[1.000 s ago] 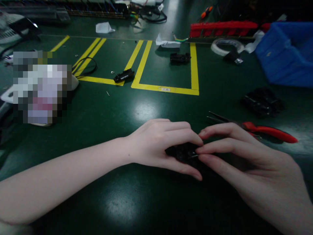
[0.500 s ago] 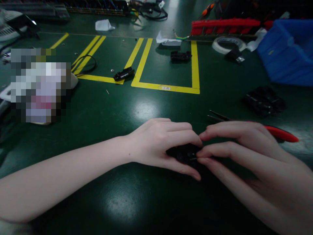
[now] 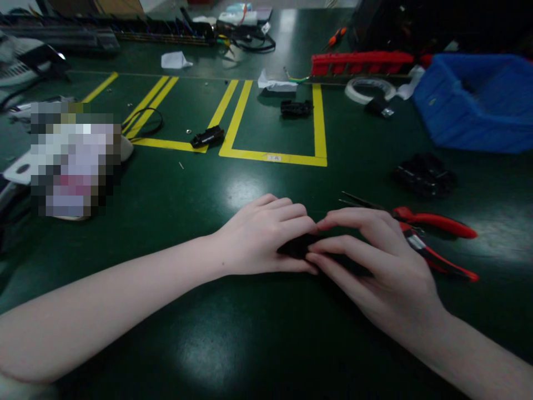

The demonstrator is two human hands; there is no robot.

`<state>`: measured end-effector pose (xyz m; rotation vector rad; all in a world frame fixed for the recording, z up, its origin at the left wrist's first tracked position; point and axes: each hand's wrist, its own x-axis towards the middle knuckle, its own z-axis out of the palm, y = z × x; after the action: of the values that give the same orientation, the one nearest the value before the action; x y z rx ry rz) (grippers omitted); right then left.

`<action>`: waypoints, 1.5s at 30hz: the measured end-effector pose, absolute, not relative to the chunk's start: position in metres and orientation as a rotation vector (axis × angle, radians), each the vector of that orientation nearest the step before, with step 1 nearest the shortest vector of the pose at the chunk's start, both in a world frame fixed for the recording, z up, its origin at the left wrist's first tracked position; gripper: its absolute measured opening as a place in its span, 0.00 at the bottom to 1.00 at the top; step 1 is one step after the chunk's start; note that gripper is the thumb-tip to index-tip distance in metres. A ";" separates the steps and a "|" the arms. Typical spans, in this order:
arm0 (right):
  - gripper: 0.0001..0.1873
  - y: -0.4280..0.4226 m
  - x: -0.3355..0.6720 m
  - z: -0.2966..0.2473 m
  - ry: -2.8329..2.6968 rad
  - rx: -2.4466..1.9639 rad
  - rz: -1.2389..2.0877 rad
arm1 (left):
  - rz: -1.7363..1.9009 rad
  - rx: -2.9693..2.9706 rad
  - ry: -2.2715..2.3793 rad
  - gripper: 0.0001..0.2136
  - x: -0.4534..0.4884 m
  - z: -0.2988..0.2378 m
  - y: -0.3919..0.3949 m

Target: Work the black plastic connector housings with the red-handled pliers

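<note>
My left hand (image 3: 266,236) is wrapped round a small black plastic part (image 3: 293,248) low over the green table. Most of that part is hidden by the fingers. At its right end, the thumb and index finger of my right hand (image 3: 383,261) are pinched together; whatever they hold is too small and dark to make out. Another right fingertip meets the left index finger. Just beyond my right hand lie long-nose pliers (image 3: 447,223) with red handles, partly covered by it.
Black parts (image 3: 427,175) are heaped at the right, before a blue bin (image 3: 470,119). Two similar black parts (image 3: 208,136) (image 3: 296,108) lie by yellow tape lines. A tape roll (image 3: 370,90), a red strip (image 3: 362,64) and white paper (image 3: 277,84) are farther back. Left stands a pixelated object (image 3: 79,172).
Both hands have shifted slightly left and up in view with the black part. A thin pin-like piece seen at the right fingertips is now hidden. More of the pliers shows.
</note>
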<state>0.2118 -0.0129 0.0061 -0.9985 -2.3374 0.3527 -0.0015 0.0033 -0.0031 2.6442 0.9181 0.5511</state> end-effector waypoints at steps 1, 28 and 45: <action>0.03 -0.011 0.213 0.005 -2.338 -1.008 0.360 | 0.542 2.624 0.945 0.18 -0.001 -0.002 0.003; 0.26 0.034 0.296 -0.009 -2.532 -1.315 -0.051 | 0.698 2.347 1.118 0.07 -0.002 0.002 0.006; 0.20 0.136 0.250 -0.016 -2.372 -1.341 -0.070 | 0.846 2.473 1.361 0.07 -0.015 -0.020 0.031</action>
<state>0.2496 0.1362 -0.0157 -1.3412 -2.3725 -0.0697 -0.0147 0.0308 -0.0196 2.4728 1.3614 0.8457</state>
